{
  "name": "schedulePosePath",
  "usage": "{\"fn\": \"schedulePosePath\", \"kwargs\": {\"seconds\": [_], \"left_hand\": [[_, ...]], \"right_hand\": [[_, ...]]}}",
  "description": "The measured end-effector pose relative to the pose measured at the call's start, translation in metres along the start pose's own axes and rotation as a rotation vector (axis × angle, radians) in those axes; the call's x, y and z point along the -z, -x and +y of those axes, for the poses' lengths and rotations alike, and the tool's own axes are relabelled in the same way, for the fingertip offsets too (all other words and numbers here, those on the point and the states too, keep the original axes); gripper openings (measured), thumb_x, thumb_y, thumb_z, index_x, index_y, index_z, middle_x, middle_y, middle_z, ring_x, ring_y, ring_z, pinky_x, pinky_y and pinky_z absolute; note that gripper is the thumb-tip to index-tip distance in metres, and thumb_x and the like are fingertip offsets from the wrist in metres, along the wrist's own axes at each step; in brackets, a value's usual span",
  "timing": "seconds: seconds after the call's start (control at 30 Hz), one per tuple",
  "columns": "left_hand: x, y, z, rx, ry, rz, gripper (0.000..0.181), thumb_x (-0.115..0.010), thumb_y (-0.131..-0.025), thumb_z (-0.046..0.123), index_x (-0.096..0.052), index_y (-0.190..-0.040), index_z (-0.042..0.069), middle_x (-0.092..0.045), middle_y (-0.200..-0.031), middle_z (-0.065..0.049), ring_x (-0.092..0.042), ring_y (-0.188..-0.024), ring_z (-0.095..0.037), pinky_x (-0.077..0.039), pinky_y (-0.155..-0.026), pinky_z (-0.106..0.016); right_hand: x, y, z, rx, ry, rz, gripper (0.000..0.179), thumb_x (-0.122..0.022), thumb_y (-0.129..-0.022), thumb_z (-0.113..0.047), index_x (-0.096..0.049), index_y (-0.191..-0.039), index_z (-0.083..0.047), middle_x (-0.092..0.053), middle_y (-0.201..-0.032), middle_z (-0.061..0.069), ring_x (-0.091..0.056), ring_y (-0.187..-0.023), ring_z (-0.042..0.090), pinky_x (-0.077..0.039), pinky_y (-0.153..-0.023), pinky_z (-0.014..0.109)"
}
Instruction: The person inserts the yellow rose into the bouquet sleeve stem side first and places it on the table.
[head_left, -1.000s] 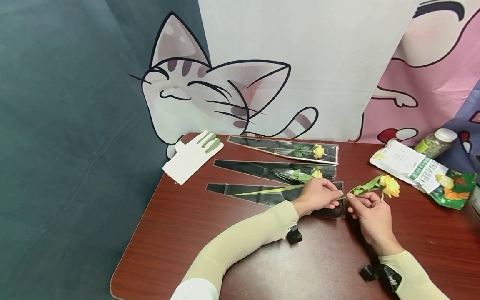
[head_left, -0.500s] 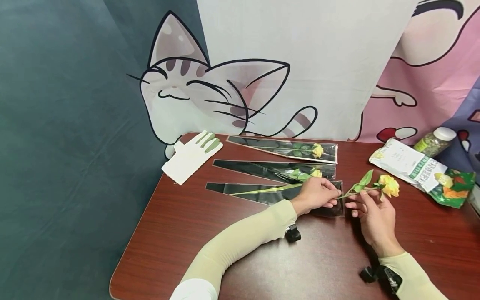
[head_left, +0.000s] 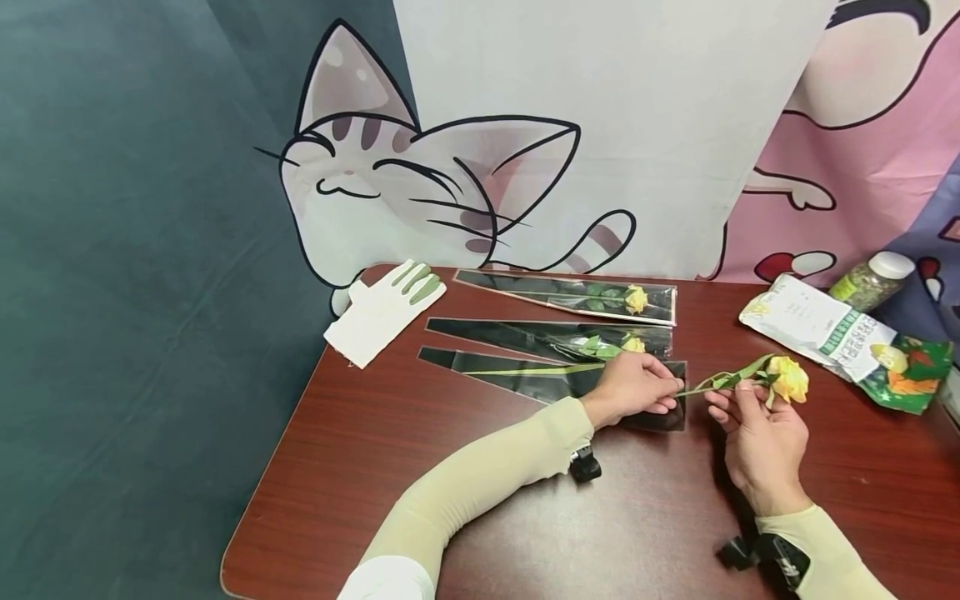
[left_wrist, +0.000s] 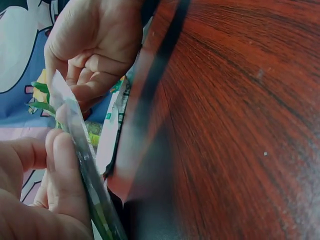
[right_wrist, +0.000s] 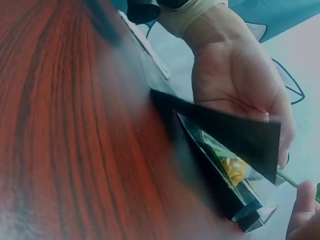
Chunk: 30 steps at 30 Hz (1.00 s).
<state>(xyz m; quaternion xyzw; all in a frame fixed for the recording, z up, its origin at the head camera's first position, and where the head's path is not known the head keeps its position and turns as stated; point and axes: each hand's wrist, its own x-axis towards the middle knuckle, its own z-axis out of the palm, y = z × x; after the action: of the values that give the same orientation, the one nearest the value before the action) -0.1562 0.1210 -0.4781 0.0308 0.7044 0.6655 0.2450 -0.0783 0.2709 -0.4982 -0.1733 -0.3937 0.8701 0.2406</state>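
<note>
A yellow rose (head_left: 789,380) with green leaves lies in my right hand (head_left: 767,450), held between thumb and fingers just below the bloom. Its stem runs left into the wide mouth of a clear, dark-looking flower sleeve (head_left: 444,359). My left hand (head_left: 636,385) pinches that mouth where the stem enters. In the left wrist view, the left fingers (left_wrist: 67,165) lie along the tilted sleeve edge (left_wrist: 86,155). The right wrist view shows a dark corner of the sleeve (right_wrist: 245,142) raised off the table. The stem's grip point is partly hidden.
Behind lie two sleeves with a yellow rose in each, a far one (head_left: 570,298) and a middle one (head_left: 510,336). White gloves (head_left: 382,317) lie at the back left. A white pouch (head_left: 817,329), green packet (head_left: 907,383) and lidded jar (head_left: 872,283) stand at the right.
My right hand has shifted right along the stem with the bloom, its fingers regripping closer to the flower. The sleeve's narrow end has swung slightly toward the back. My left hand stays nearly still.
</note>
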Motion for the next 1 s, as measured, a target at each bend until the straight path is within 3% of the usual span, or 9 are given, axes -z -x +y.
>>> {"fn": "schedulePosePath", "kwargs": {"seconds": [0.13,0.4,0.67,1.0], "left_hand": [[-0.003,0.003,0.002,0.012,0.029,-0.008,0.02,-0.081,-0.09,0.001,-0.07,-0.075,0.01,-0.071,-0.059,-0.006,-0.064,-0.046,-0.007,-0.058,-0.047,-0.022],[-0.007,0.007,0.006,0.031,0.043,0.001,0.021,-0.078,-0.089,-0.002,-0.07,-0.074,0.01,-0.069,-0.055,-0.007,-0.062,-0.044,-0.007,-0.057,-0.046,-0.021],[-0.006,0.006,0.006,0.031,0.038,0.022,0.021,-0.078,-0.087,-0.002,-0.069,-0.074,0.01,-0.07,-0.057,-0.006,-0.063,-0.045,-0.007,-0.058,-0.048,-0.022],[-0.006,0.004,0.002,0.003,0.036,0.032,0.02,-0.077,-0.087,-0.003,-0.069,-0.074,0.01,-0.071,-0.059,-0.006,-0.064,-0.046,-0.007,-0.06,-0.05,-0.024]], "right_hand": [[-0.001,0.002,0.003,0.001,0.035,-0.029,0.007,-0.067,-0.101,0.0,-0.062,-0.099,0.004,-0.077,-0.077,0.017,-0.08,-0.067,0.024,-0.064,-0.057,0.029],[-0.004,0.005,0.005,-0.073,0.036,-0.097,0.007,-0.063,-0.104,0.0,-0.065,-0.097,0.001,-0.078,-0.079,0.013,-0.08,-0.071,0.02,-0.064,-0.063,0.027],[-0.004,0.007,0.006,-0.112,0.119,-0.103,0.008,-0.069,-0.101,-0.002,-0.068,-0.094,-0.004,-0.077,-0.078,0.006,-0.074,-0.066,0.013,-0.055,-0.052,0.02],[-0.003,0.011,0.008,-0.146,0.084,-0.114,0.011,-0.069,-0.1,0.002,-0.069,-0.091,-0.004,-0.075,-0.077,0.005,-0.068,-0.06,0.01,-0.05,-0.047,0.019]]}}
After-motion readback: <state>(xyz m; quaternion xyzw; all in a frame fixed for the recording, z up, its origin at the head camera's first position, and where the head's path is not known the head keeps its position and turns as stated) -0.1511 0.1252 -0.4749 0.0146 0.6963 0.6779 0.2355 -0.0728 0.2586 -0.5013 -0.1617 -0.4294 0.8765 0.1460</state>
